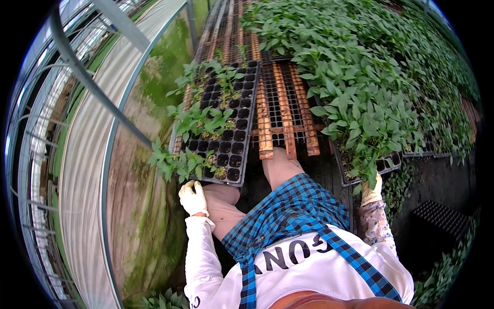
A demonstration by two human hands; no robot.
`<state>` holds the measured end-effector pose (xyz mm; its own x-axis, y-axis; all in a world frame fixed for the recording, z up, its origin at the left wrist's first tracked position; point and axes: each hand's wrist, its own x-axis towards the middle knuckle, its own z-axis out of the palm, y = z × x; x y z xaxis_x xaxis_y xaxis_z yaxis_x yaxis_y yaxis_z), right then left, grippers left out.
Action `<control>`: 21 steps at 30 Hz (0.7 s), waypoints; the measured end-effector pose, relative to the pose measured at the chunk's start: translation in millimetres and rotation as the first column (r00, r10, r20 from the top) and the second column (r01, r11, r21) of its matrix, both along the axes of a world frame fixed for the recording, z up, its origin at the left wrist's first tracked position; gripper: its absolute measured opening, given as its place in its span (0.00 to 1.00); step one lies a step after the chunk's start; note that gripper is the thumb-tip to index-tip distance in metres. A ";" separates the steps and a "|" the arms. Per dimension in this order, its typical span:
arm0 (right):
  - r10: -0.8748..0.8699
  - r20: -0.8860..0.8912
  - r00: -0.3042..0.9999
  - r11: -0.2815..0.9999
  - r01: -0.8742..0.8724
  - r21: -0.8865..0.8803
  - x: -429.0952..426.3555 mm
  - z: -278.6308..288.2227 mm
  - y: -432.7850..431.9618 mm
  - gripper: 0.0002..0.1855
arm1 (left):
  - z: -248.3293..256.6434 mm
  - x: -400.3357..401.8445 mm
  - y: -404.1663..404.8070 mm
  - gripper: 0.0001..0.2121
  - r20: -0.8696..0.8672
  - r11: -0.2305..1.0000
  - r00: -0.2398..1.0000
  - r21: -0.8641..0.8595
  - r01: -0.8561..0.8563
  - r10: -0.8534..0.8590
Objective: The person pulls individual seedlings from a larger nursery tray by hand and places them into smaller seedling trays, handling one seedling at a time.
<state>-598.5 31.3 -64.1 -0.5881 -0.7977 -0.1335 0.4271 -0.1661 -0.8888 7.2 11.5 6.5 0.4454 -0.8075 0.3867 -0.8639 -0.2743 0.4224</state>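
My left hand [194, 197], in a pale glove, is at the near left corner of a black plug tray [250, 116]. Its fingers are bent by the rim, and whether they grip it I cannot tell. Leafy seedlings [208, 119] stand or lean in some cells on the tray's left side; many other cells hold no plant. My right hand [372, 190], also gloved, is at the near edge of a second plug tray [349, 180], thick with green seedlings [359, 119]. Leaves cover part of its fingers, so its grip is hidden.
Between the trays runs a wire-mesh bench with rusty bars [285, 112]. Dense seedlings [386, 58] fill the far right. A dark tray [442, 218] sits low at right. A grey pipe [96, 92] and algae-stained plastic sheeting [146, 216] flank the left.
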 end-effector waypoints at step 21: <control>0.644 -0.712 0.280 0.601 -0.761 0.245 222.9 139.9 -46.0 0.11 | 13.2 -24.4 15.2 0.15 0.098 0.993 0.994 0.111 0.046 -0.057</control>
<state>-375.6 -14.7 75.8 0.3642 -0.9214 0.1354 -0.2740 -0.2450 -0.9300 -17.2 26.6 19.7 0.3651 -0.8680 0.3365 -0.9148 -0.2674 0.3028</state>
